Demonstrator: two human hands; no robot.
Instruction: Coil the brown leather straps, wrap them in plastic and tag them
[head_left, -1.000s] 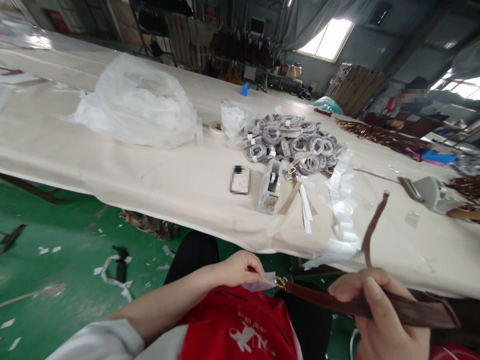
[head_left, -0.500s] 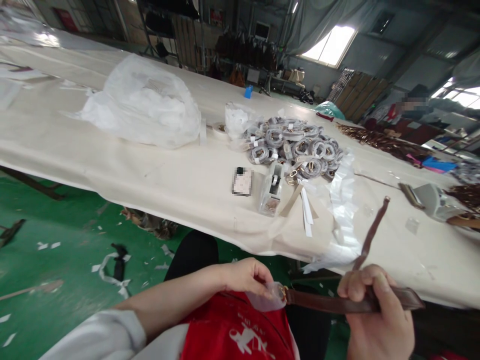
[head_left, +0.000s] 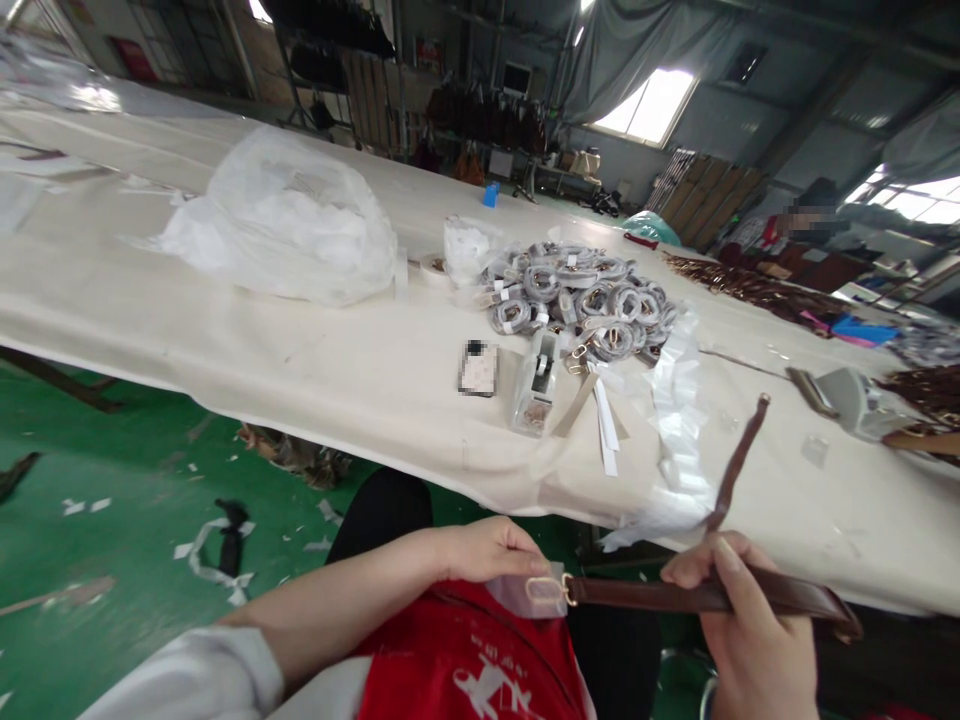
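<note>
A brown leather strap (head_left: 645, 595) stretches across my lap, and its far part runs up onto the table edge. My right hand (head_left: 757, 610) is closed around the strap, with the thumb pressed on top. At the strap's left end, a gold-coloured metal clasp (head_left: 546, 590) lies over or inside a small translucent plastic piece (head_left: 511, 597); I cannot tell which. My left hand (head_left: 491, 550) pinches that plastic piece beside the clasp, fingers curled together.
A pile of coiled, wrapped straps (head_left: 592, 300) lies on the cream table (head_left: 337, 370). Nearby are a tape dispenser (head_left: 535, 385), paper strips (head_left: 606, 425) and a row of plastic pieces (head_left: 675, 400). A large plastic bag (head_left: 292, 220) sits left; loose brown straps (head_left: 742, 285) lie right.
The plastic piece now lies flatter at the clasp, whose loop shows more clearly. My right hand has shifted slightly left along the strap. The view has turned slightly.
</note>
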